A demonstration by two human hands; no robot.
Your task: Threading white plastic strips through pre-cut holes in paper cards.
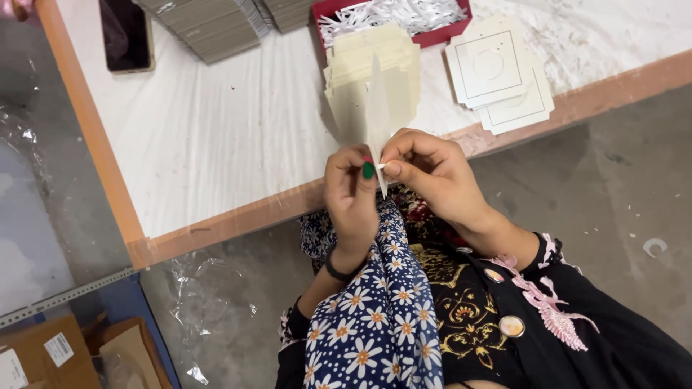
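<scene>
While both hands meet above the near edge of the white-topped, orange-rimmed table [216, 144], I see the left hand [351, 198] pinching a thin cream die-cut card sheet [377, 115] upright at its lower corner, thumb pressed to fingers. The right hand [432, 173] pinches a small tab at that corner. I judge the sheet light, semi-stiff and easily creased, best held by its edges. Behind it lies a cream stack [404, 57]. Toward the far edge: a red tray of white paper shreds [393, 14], grey card bundles [209, 29], a dark phone [128, 36]. Square white cards with circle cut-outs [501, 75] lie at the right. Brown cartons with white labels [43, 353] sit on the floor.
</scene>
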